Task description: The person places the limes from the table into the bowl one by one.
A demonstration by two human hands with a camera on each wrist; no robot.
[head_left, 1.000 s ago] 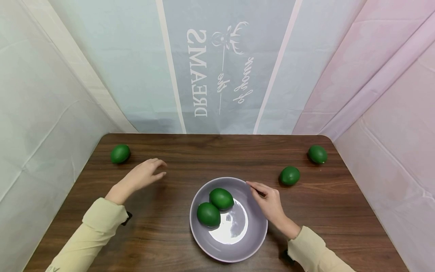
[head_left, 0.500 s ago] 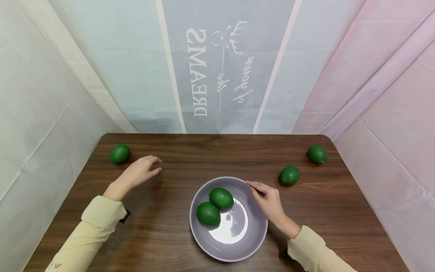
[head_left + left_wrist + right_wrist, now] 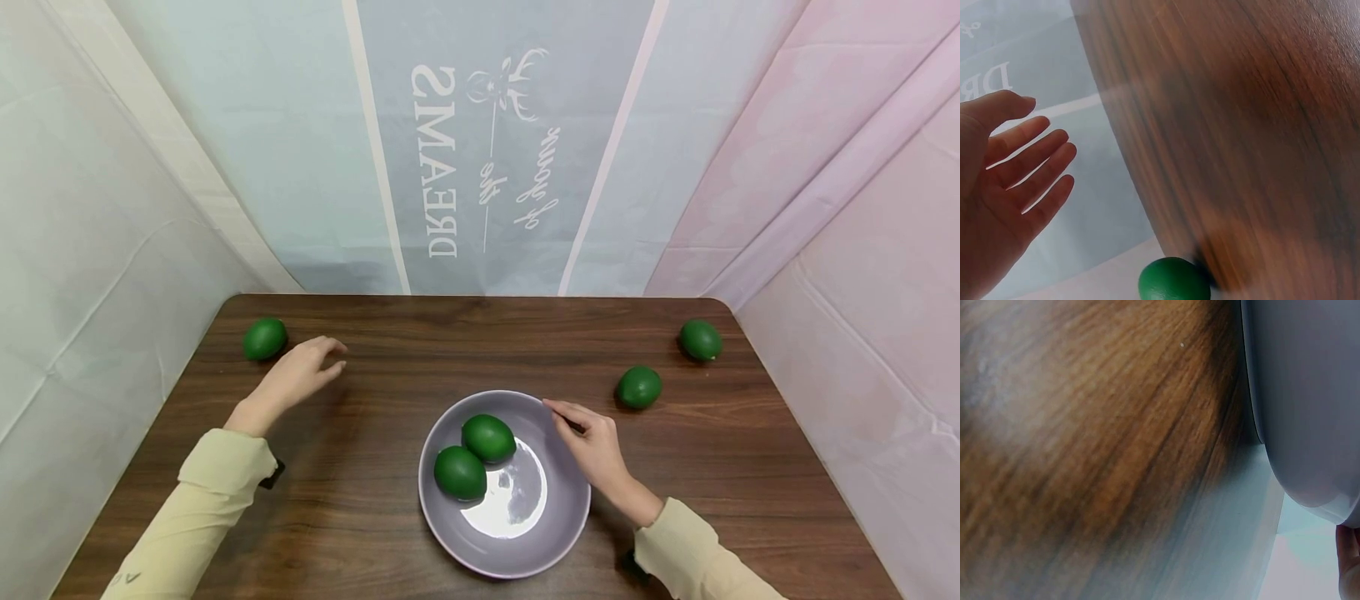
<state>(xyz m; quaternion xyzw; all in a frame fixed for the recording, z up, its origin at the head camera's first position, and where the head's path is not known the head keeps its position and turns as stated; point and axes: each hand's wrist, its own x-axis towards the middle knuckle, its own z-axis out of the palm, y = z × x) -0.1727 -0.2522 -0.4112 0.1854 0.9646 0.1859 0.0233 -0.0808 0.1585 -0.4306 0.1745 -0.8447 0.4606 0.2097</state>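
The right hand (image 3: 596, 442) pinches the rim of the gray-purple bowl (image 3: 555, 508), probably to steady it on the desk (image 3: 345, 517). The left hand (image 3: 296, 375), fingers loosely apart and holding nothing, hovers near the left lime (image 3: 265, 339). Inside the bowl, a rear lime (image 3: 488, 439) touches a front lime (image 3: 461, 473); a nearer lime (image 3: 639, 387) and a corner lime (image 3: 701, 340) lie to the right.
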